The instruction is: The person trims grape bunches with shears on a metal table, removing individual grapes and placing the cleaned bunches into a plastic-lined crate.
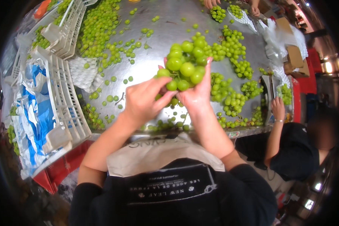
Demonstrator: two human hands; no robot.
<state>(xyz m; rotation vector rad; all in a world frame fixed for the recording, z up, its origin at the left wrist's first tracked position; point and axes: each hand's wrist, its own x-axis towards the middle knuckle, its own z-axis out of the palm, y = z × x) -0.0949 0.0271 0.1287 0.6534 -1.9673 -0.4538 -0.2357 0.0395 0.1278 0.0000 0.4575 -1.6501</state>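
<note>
A bunch of large green grapes (186,68) is held up over the metal table, cradled from below and the right by my right hand (199,94). That hand's fingers curl up around the bunch, their tips showing at its sides. At the near left of the bunch, my left hand (141,100) is closed in a pinch, thumb and forefinger meeting by the lowest grapes. The exact grape or stem between those fingertips is hidden. Loose grapes (110,98) lie on the table left of my left hand. More grape bunches (231,96) lie to the right of my right hand.
A big grape heap (98,32) covers the table's (160,32) far left. White plastic crates (69,109) line the left side, beside white foam netting (84,73). At right, a co-worker's hand (278,109) touches a grape-filled container; other hands (211,3) show at the far edge.
</note>
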